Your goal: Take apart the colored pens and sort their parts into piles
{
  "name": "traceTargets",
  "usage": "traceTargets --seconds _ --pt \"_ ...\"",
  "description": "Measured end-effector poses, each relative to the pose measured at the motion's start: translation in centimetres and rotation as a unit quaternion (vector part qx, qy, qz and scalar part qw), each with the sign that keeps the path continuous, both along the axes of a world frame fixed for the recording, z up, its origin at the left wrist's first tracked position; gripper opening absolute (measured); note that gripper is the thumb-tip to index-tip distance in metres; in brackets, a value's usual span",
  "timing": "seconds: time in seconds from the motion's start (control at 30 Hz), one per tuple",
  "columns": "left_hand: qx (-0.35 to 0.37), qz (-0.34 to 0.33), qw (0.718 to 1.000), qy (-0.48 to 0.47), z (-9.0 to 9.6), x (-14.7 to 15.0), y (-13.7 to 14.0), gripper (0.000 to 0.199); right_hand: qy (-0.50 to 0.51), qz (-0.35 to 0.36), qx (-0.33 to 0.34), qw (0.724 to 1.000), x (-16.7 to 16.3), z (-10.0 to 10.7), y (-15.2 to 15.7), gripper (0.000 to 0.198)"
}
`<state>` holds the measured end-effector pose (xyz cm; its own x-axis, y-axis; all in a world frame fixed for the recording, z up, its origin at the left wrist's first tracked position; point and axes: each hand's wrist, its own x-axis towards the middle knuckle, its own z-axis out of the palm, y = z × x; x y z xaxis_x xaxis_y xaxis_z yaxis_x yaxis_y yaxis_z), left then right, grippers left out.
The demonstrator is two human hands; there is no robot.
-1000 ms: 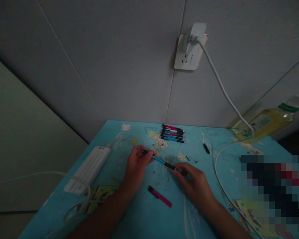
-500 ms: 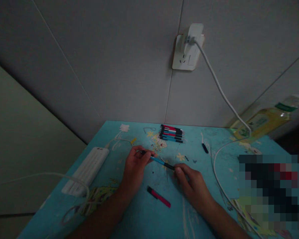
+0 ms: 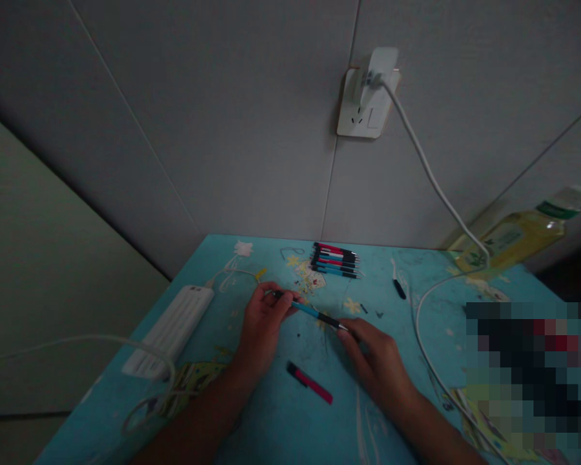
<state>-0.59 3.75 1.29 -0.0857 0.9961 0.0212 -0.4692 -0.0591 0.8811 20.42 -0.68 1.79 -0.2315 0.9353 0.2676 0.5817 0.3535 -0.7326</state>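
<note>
A blue pen (image 3: 308, 309) with a black grip and a pale metal tip slants down to the right between my two hands. My left hand (image 3: 267, 321) is closed round its black clip end, thumb on top. At the other end, the fingers of my right hand (image 3: 368, 345) are pinched at the tip, which shows beside the thumb. Below the hands lies a red pen barrel (image 3: 312, 382) with a black clip end; no tip shows on it. Several red and blue pens (image 3: 336, 261) are lined up side by side near the wall.
A white power strip (image 3: 174, 332) with a looping cable sits at left. On the right are a bottle of yellow liquid (image 3: 518, 236), a white charging cable (image 3: 419, 316) from the wall socket (image 3: 358, 119), and a small black piece (image 3: 399, 289). The blue patterned tabletop (image 3: 281, 433) meets the wall.
My right fingers have slid slightly off the pen's end, so its metal tip now shows. The left hand keeps its hold. The view has shifted a little.
</note>
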Motion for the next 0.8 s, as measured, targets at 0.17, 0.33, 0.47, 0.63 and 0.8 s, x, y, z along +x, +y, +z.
traceTargets --seconds 0.17,0.33,0.47,0.63,0.8 --pt "-0.004 0.002 1.0 0.006 0.0 0.0 0.0 0.027 0.011 -0.019 0.017 1.0 0.1 -0.3 0.1 0.016" --pt "-0.004 -0.003 1.0 0.024 0.1 0.0 -0.1 0.027 0.023 0.007 0.027 0.999 0.2 -0.6 0.3 0.016" --pt "0.012 -0.015 1.0 0.023 0.1 -0.1 -0.1 0.027 0.029 0.017 0.014 0.999 0.1 -0.4 0.1 0.018" --pt "0.049 -0.027 0.998 0.034 0.4 -0.4 0.0 0.023 0.045 0.02 -0.038 0.998 0.2 0.3 -0.3 0.029" --pt "0.066 -0.039 0.994 0.081 0.6 -0.6 0.2 0.026 0.059 0.01 -0.112 0.992 0.2 0.8 0.0 0.037"
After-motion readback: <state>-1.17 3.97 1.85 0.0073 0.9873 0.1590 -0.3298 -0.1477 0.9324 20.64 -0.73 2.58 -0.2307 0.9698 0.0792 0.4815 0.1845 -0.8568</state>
